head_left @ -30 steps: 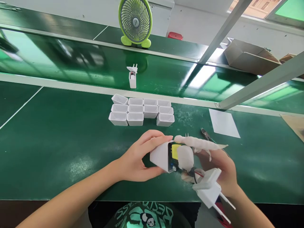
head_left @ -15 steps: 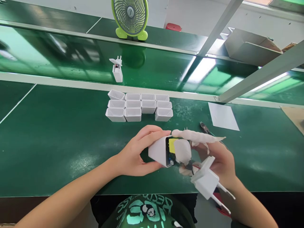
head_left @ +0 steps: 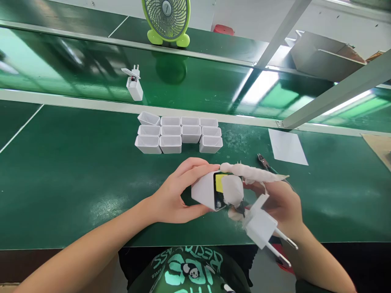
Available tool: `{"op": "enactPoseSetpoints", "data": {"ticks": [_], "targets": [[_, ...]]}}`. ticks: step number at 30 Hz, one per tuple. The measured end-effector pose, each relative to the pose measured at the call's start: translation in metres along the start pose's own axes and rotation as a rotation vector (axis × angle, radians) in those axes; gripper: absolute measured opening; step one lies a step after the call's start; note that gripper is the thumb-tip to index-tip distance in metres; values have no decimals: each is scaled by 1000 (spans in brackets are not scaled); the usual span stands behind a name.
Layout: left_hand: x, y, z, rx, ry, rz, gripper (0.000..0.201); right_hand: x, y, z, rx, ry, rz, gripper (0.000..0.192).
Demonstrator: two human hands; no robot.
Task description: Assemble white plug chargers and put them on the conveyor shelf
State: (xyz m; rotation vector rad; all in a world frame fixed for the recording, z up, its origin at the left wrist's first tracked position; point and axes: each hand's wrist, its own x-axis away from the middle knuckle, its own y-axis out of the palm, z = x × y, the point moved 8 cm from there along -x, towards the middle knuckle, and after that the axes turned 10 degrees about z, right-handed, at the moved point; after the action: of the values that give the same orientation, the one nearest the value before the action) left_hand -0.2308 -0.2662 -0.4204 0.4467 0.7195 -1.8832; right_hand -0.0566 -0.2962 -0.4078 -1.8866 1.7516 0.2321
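Note:
My left hand (head_left: 180, 193) is closed around a white plastic case (head_left: 204, 191), its open end facing right. A circuit board (head_left: 219, 185) with a yellow part and white-coated components (head_left: 233, 190) sits partly inside that opening. My right hand (head_left: 279, 207) grips the board from the right, some of its fingers hidden behind the parts. A long white coated strip (head_left: 255, 172) runs along the board's far side. Short wires lead from the board to a white plug head (head_left: 261, 226) with two pins, which hangs tilted in front of my right hand.
Several open white cases (head_left: 170, 144) stand in rows beyond my hands. Right of them lie cutters (head_left: 263, 161) and a white sheet (head_left: 288, 146). A similar charger (head_left: 135, 87) stands on the green strip behind the rail. Farther back are a green fan (head_left: 167, 18) and a cardboard box (head_left: 324, 53).
The circuit board has moved slightly left into the case, and the plug head has shifted left with it. The charger behind the rail has moved left.

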Motion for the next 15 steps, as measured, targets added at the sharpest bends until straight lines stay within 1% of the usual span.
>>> {"op": "enactPoseSetpoints", "data": {"ticks": [3, 4, 6, 8, 10, 13, 15], "targets": [[2, 1, -1, 30, -23, 1, 73, -2, 9, 1, 56, 29, -86, 77], [4, 2, -3, 61, -50, 0, 76, -2, 11, 2, 90, 37, -113, 78], [7, 5, -8, 154, -133, -5, 87, -4, 13, 3, 144, 37, -181, 82], [10, 10, -12, 272, -219, -31, 97, -5, 16, 1, 162, 12, -277, 86], [13, 16, -12, 367, -272, -97, 101, -6, 18, -1, 180, -26, -344, 83], [16, 26, -9, 448, -313, -232, 106, -9, 20, -5, 235, -100, -367, 69], [18, 31, -10, 464, -342, -316, 112, -7, 27, -6, 216, -143, -388, 59]]}}
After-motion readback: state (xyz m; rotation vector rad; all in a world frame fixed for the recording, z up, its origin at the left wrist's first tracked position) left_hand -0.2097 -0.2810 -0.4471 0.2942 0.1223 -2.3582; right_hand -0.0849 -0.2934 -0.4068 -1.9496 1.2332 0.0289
